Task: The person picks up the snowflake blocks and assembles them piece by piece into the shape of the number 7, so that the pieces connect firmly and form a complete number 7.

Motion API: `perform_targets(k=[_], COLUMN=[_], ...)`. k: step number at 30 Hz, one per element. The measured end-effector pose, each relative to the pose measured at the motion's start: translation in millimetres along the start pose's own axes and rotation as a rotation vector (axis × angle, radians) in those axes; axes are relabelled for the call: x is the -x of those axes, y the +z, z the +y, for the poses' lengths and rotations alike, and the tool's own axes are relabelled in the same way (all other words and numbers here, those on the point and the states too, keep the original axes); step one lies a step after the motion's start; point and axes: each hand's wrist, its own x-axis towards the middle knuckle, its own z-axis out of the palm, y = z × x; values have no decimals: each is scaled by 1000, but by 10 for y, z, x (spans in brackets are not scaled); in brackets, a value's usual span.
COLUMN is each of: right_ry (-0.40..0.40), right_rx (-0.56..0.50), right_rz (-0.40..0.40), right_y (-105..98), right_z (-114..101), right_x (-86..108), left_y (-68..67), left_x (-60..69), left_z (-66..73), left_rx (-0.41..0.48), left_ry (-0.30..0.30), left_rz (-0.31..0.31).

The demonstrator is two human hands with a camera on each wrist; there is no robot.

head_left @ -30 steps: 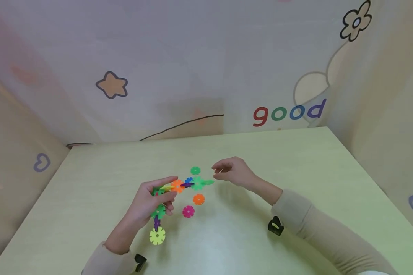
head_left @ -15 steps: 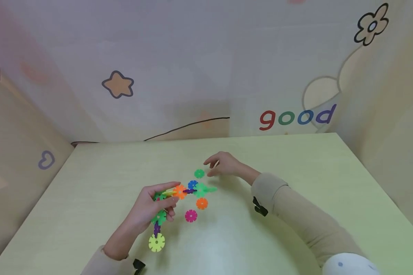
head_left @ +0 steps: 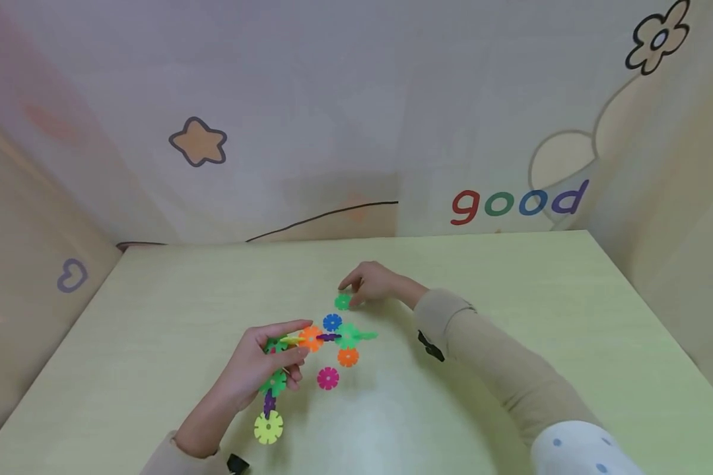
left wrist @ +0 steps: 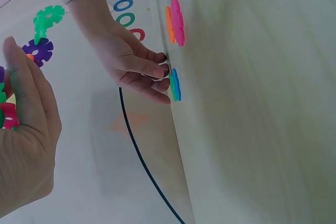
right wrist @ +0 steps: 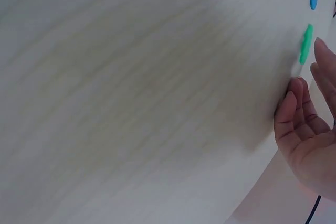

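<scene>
In the head view my left hand grips a chain of notched plastic discs between thumb and fingers. From it an orange disc, a purple one and a light green one reach right; a yellow disc hangs at the lower end. My right hand is at a loose green disc, thumb and forefinger apart around its edge. Whether they touch it, I cannot tell. The right wrist view shows that green disc lying flat beside the fingers of my right hand.
On the table lie a loose blue disc, an orange disc and a pink disc, close to the held chain. A printed cloth stands behind the table and along its sides.
My right hand has moved left from beside the chain's right end to the loose green disc. My left hand keeps its grip on the chain, nearly unmoved.
</scene>
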Motion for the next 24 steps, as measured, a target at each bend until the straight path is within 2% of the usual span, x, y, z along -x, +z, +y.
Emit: perform_targets(k=[5, 10, 16, 24], right_ry=[1, 48, 71, 40], right_rx=[60, 62, -42, -251], right_rz=[14, 56, 96, 63], right_y=[57, 80, 25, -27], right_z=[-20, -42, -6, 51], right_x=[-28, -7, 110, 363], left_y=[-2, -2, 15, 14], left_x=[13, 16, 10, 3], left_z=[13, 11, 17, 2], left_rx=[0, 3, 2, 6], left_ry=[12, 23, 28, 35], left_rz=[-5, -9, -13, -10])
